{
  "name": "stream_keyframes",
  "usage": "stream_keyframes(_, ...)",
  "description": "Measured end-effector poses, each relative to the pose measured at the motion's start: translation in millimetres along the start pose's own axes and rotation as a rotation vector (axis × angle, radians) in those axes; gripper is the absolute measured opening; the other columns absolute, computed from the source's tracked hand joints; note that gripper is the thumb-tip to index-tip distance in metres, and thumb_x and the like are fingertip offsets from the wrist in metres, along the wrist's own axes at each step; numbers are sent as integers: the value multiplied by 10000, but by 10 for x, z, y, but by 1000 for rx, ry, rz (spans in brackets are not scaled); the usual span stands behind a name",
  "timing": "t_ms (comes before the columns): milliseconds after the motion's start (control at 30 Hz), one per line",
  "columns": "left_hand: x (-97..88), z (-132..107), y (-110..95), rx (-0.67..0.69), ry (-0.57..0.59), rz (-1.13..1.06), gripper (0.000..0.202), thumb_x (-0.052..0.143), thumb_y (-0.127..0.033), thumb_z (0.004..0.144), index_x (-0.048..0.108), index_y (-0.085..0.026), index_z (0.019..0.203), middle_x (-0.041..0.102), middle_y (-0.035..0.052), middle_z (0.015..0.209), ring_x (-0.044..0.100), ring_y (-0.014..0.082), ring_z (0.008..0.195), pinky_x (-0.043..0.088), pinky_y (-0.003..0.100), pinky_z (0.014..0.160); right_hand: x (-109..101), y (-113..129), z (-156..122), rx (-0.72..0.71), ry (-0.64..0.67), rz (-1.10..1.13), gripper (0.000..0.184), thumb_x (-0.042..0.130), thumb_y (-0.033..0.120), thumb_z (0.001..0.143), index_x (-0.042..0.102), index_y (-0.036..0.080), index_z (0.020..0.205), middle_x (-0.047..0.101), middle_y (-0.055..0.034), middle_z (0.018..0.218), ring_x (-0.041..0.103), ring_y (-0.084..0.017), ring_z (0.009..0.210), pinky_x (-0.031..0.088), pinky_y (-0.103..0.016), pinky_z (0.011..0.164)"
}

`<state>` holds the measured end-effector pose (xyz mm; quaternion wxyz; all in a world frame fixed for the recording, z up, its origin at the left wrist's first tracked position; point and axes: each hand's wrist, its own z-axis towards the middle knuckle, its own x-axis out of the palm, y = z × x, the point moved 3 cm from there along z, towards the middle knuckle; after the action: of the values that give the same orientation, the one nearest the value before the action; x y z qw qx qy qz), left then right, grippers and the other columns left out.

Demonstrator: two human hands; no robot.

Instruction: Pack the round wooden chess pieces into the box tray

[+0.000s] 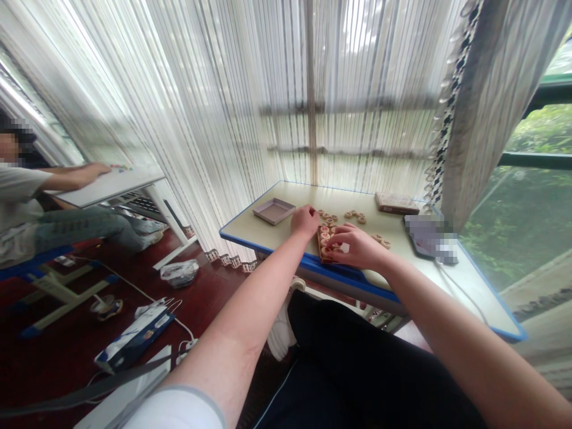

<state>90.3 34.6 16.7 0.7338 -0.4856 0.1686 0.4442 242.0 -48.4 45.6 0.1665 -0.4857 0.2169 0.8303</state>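
Observation:
A small wooden tray [321, 249] filled with round wooden game pieces [325, 229] lies near the front edge of a beige desk with blue trim [277, 238]. My left hand [304, 221] rests with curled fingers at the tray's far left corner, touching it. My right hand [355, 246] lies over the tray's near right part, fingers bent and pinched on a piece I cannot make out clearly. More loose pieces [354, 215] lie scattered on the desk just beyond the tray.
A shallow grey square lid [274, 210] sits at the desk's left. A flat wooden box [396, 203] lies at the back right, a dark blurred device [431, 238] with a cable beside it. Another person sits at a white table [111, 185] on the left. Bags and cables litter the red floor.

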Motion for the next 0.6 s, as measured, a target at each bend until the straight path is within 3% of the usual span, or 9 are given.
stream_keyframes(600, -4, 8, -22, 5, -11, -8, 183, 471, -248, 810, 642, -185, 813, 683, 50, 829, 596, 166, 796, 432, 262, 729, -55, 14, 6, 18, -23, 44, 216, 589, 380, 773, 696, 208, 848, 599, -52, 795, 521, -170, 773, 403, -304, 754)
